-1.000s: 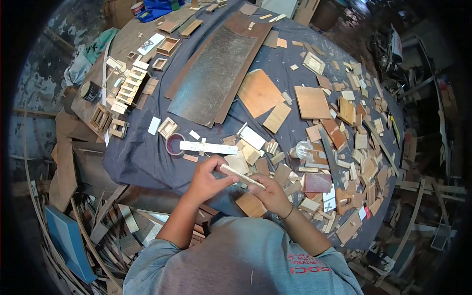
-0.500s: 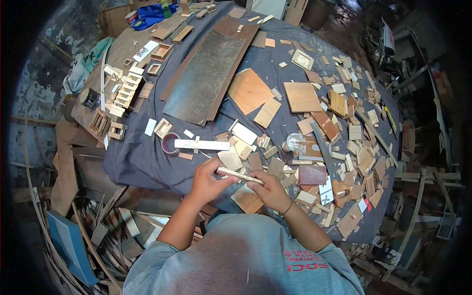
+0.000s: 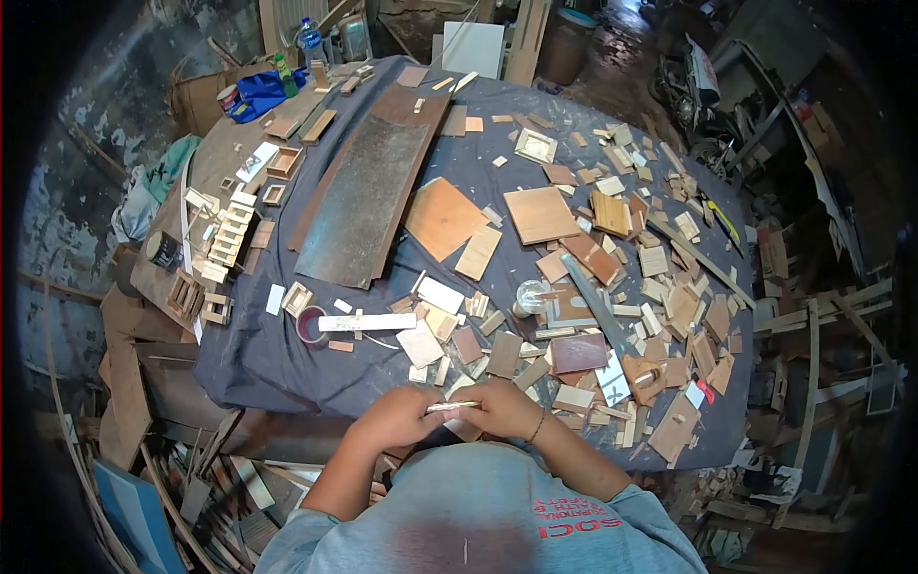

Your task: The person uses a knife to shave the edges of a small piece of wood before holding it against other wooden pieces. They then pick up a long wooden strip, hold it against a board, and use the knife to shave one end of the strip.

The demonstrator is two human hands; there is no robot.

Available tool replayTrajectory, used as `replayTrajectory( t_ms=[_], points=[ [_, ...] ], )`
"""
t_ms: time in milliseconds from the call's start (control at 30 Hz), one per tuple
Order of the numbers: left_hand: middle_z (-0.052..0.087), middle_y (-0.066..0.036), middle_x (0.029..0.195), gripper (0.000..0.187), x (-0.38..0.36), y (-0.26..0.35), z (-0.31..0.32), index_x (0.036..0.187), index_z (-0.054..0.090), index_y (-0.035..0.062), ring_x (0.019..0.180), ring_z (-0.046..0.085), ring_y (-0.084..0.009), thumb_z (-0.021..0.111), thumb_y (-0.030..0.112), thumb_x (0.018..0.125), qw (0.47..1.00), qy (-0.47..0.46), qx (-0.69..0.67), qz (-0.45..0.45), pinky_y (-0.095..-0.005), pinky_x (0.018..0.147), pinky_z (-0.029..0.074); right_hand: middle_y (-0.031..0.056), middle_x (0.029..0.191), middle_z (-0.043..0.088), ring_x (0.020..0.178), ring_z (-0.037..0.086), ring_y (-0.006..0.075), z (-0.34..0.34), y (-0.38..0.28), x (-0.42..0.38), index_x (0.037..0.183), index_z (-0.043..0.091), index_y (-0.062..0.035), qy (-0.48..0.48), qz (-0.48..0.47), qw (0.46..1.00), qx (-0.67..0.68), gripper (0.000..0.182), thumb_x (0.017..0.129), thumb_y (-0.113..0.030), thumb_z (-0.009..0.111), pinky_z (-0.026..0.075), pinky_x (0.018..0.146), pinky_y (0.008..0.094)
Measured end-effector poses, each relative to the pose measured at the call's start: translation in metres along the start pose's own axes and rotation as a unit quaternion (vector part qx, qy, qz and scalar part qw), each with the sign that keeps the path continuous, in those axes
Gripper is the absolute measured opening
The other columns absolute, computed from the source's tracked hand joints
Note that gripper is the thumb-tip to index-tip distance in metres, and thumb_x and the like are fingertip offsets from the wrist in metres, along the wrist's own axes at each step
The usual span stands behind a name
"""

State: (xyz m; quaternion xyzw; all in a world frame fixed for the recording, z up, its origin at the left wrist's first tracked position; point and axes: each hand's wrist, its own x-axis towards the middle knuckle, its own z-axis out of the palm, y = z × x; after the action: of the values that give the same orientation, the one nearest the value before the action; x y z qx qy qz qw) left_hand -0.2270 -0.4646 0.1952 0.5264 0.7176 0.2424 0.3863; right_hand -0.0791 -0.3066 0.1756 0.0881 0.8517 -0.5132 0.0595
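Close to my chest, at the near edge of the cloth-covered table, my left hand (image 3: 403, 415) and my right hand (image 3: 504, 408) grip one thin, pale wooden piece (image 3: 453, 406) between them. Most of the piece is covered by my fingers. Just beyond my hands lie small pale wood blocks and a light square wood piece (image 3: 419, 344). Past my left hand a white strip with markings (image 3: 368, 322) rests by a roll of tape (image 3: 311, 324). A dark reddish block (image 3: 579, 352) lies beyond my right hand.
Scattered wood offcuts (image 3: 684, 306) cover the right of the dark cloth (image 3: 258, 368). A long metal sheet (image 3: 359, 191) lies at centre left. Small wooden frames (image 3: 229, 236) stand on the left. A clear jar (image 3: 529, 298) and a yellow-handled cutter (image 3: 724, 225) are further right.
Both hands have drawn nearer my body and closer together, still holding the wooden piece. My view has tilted up, showing more of the far end of the room.
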Motion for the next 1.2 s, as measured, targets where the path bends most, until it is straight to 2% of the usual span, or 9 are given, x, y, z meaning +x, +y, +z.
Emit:
replayTrajectory(
  t_ms=[200, 267, 367, 467, 700, 900, 1000, 1067, 1200],
  points=[
    [0.061, -0.023, 0.077, 0.026, -0.005, -0.002, 0.006, 0.087, 0.061, -0.0009, 0.073, 0.059, -0.0420, 0.062, 0.025, 0.086, 0.998, 0.013, -0.039, 0.039, -0.0462, 0.064, 0.045, 0.0186, 0.083, 0.066, 0.077, 0.064, 0.0375, 0.005, -0.001, -0.013, 0.101, 0.066, -0.0094, 0.008, 0.003, 1.000, -0.011, 0.029, 0.088, -0.035, 0.062, 0.050, 0.068, 0.0427],
    [0.060, -0.023, 0.076, 0.025, -0.006, 0.002, 0.006, 0.086, 0.060, -0.0014, 0.073, 0.058, -0.0423, 0.062, 0.024, 0.086, 0.998, 0.020, -0.046, 0.043, -0.0465, 0.064, 0.045, 0.0152, 0.078, 0.066, 0.069, 0.065, 0.0303, 0.006, 0.002, -0.016, 0.102, 0.067, -0.0102, 0.040, -0.023, 0.999, -0.009, 0.026, 0.088, -0.031, 0.062, 0.049, 0.062, 0.0378],
    [0.060, -0.023, 0.076, 0.024, -0.006, 0.010, 0.013, 0.085, 0.059, -0.0016, 0.073, 0.058, -0.0426, 0.062, 0.022, 0.085, 0.997, 0.040, -0.039, 0.044, -0.0467, 0.063, 0.044, 0.0144, 0.076, 0.066, 0.067, 0.065, 0.0285, 0.000, 0.005, -0.020, 0.100, 0.068, -0.0095, 0.045, -0.001, 0.999, 0.003, 0.025, 0.088, -0.031, 0.063, 0.048, 0.060, 0.0361],
    [0.060, -0.023, 0.076, 0.023, -0.005, 0.010, 0.023, 0.085, 0.059, -0.0009, 0.073, 0.058, -0.0428, 0.060, 0.022, 0.086, 0.996, 0.066, -0.034, 0.049, -0.0472, 0.063, 0.044, 0.0155, 0.077, 0.066, 0.071, 0.065, 0.0340, 0.000, 0.006, -0.025, 0.097, 0.067, -0.0110, 0.072, -0.010, 0.997, 0.002, 0.026, 0.086, -0.035, 0.064, 0.049, 0.062, 0.0413],
    [0.059, -0.022, 0.075, 0.027, -0.008, 0.017, 0.038, 0.084, 0.059, 0.0002, 0.074, 0.058, -0.0432, 0.058, 0.027, 0.090, 0.997, 0.076, -0.016, 0.026, -0.0475, 0.064, 0.044, 0.0137, 0.070, 0.064, 0.066, 0.064, 0.0334, 0.008, 0.007, -0.041, 0.094, 0.067, -0.0121, 0.102, 0.000, 0.995, -0.018, 0.025, 0.086, -0.036, 0.064, 0.048, 0.059, 0.0408],
    [0.061, -0.022, 0.077, 0.025, -0.009, 0.017, 0.050, 0.088, 0.061, 0.0013, 0.075, 0.059, -0.0412, 0.062, 0.026, 0.087, 0.998, 0.063, -0.016, -0.007, -0.0458, 0.064, 0.046, 0.0147, 0.067, 0.063, 0.064, 0.063, 0.0339, 0.005, 0.011, -0.049, 0.092, 0.066, -0.0108, 0.068, 0.021, 0.997, -0.023, 0.026, 0.087, -0.037, 0.063, 0.048, 0.058, 0.0411],
    [0.063, -0.021, 0.078, 0.026, -0.010, 0.025, 0.047, 0.088, 0.063, 0.0014, 0.074, 0.061, -0.0407, 0.065, 0.027, 0.084, 0.996, 0.071, -0.050, -0.006, -0.0450, 0.065, 0.047, 0.0151, 0.068, 0.063, 0.065, 0.063, 0.0352, 0.001, 0.010, -0.053, 0.095, 0.064, -0.0097, 0.047, 0.019, 0.998, -0.040, 0.026, 0.086, -0.034, 0.064, 0.047, 0.058, 0.0421],
    [0.063, -0.020, 0.081, 0.027, -0.009, 0.031, 0.043, 0.088, 0.064, 0.0006, 0.077, 0.061, -0.0400, 0.069, 0.026, 0.080, 0.993, 0.087, -0.084, -0.020, -0.0437, 0.068, 0.047, 0.0163, 0.074, 0.063, 0.070, 0.062, 0.0362, 0.002, 0.014, -0.056, 0.098, 0.062, -0.0088, 0.084, -0.031, 0.996, -0.029, 0.026, 0.085, -0.032, 0.065, 0.047, 0.062, 0.0425],
    [0.063, -0.019, 0.084, 0.029, -0.004, 0.024, 0.043, 0.089, 0.064, -0.0013, 0.081, 0.061, -0.0375, 0.072, 0.025, 0.078, 0.992, 0.098, -0.076, -0.006, -0.0424, 0.071, 0.047, 0.0157, 0.086, 0.064, 0.079, 0.063, 0.0327, -0.002, 0.018, -0.068, 0.100, 0.063, -0.0065, 0.090, 0.010, 0.996, -0.014, 0.026, 0.083, -0.025, 0.066, 0.048, 0.069, 0.0388]
  ],
)
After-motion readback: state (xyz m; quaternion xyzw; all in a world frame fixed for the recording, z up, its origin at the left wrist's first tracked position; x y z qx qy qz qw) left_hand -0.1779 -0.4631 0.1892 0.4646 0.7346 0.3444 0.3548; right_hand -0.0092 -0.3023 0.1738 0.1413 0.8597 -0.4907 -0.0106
